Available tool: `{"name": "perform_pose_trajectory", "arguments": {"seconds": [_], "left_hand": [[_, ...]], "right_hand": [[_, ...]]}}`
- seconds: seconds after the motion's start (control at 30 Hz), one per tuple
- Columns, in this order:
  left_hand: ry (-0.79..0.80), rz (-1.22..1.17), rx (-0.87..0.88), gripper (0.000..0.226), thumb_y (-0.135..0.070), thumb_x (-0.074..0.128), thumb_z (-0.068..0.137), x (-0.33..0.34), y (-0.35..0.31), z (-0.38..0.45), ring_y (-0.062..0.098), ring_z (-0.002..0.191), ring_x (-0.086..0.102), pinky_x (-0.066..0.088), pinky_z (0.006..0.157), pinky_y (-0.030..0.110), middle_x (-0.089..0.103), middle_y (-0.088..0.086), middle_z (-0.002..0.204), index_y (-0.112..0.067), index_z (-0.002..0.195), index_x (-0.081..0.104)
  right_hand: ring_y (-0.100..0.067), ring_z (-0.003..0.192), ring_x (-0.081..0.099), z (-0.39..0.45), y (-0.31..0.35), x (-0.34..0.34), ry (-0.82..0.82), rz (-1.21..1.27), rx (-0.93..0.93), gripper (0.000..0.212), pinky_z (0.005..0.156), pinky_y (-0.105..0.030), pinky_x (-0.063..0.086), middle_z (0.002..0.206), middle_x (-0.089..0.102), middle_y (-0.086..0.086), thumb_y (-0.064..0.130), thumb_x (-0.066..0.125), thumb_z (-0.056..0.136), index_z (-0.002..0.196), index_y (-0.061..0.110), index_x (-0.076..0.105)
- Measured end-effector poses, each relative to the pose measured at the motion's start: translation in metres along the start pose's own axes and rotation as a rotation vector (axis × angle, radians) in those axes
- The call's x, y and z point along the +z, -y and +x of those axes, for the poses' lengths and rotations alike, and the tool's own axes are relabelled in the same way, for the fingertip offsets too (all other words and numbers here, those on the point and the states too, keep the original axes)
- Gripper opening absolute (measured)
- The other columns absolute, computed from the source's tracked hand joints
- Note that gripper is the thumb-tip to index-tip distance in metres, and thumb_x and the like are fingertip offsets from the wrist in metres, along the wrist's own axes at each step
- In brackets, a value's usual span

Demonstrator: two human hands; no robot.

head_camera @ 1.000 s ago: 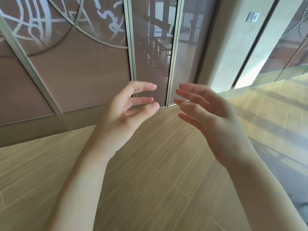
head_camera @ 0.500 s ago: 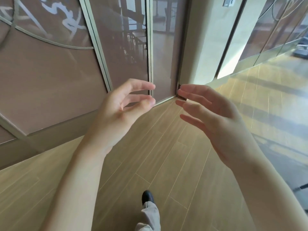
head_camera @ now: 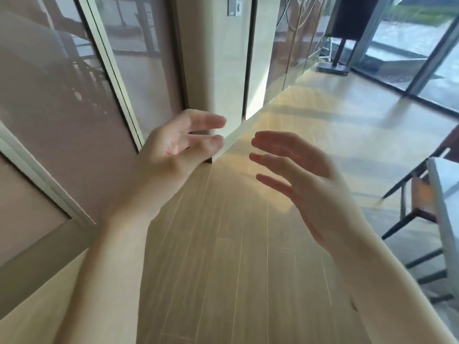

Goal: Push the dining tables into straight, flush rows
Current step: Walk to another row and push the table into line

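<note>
While no writing's legible, left hand & right hand hover empty.

The floor is pale wood-look planking with a smooth, slightly glossy sheen. The wall panels are glossy and reflective, framed in smooth light metal strips. The table has a smooth white top, and the chair beside it has thin dark metal legs.
</note>
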State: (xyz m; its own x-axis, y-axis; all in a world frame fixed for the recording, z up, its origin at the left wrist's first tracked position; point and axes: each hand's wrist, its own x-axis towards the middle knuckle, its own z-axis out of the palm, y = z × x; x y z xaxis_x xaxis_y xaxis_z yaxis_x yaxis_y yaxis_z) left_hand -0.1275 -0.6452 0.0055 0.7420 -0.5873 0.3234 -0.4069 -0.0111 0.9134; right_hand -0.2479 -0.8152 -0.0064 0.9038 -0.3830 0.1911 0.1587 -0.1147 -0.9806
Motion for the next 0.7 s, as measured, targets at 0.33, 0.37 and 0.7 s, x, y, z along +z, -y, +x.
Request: {"name": "perform_pose_trajectory", "arguments": {"seconds": [0.33,0.37,0.7], "left_hand": [[0.32,-0.091,0.054,0.045,-0.053,0.065,0.078,0.087,0.045,0.14,0.001,0.12,0.061,0.05,0.091,0.026,0.067,-0.018,0.126,-0.043,0.122,0.063],[0.34,-0.091,0.062,0.046,-0.053,0.066,0.078,0.099,0.048,0.155,0.0,0.121,0.061,0.05,0.091,0.026,0.066,-0.019,0.127,-0.044,0.123,0.062],[0.513,-0.099,0.185,0.057,-0.064,0.056,0.076,0.26,0.049,0.314,0.0,0.123,0.059,0.05,0.106,0.045,0.062,-0.024,0.132,-0.042,0.129,0.06]], "right_hand": [[-0.015,0.118,0.066,0.086,-0.03,-0.083,-0.26,-0.018,0.001,0.026,0.101,-0.045,0.054,0.122,0.071,0.006,0.014,0.061,0.096,0.12,0.019,0.069],[-0.015,0.118,0.066,0.094,-0.033,-0.094,-0.284,-0.023,-0.001,0.026,0.101,-0.044,0.054,0.122,0.071,0.006,0.015,0.061,0.096,0.12,0.019,0.069],[-0.014,0.115,0.067,0.181,-0.046,-0.256,-0.585,-0.022,-0.051,0.023,0.101,-0.046,0.053,0.12,0.072,0.005,0.014,0.058,0.097,0.116,0.021,0.069]]}}
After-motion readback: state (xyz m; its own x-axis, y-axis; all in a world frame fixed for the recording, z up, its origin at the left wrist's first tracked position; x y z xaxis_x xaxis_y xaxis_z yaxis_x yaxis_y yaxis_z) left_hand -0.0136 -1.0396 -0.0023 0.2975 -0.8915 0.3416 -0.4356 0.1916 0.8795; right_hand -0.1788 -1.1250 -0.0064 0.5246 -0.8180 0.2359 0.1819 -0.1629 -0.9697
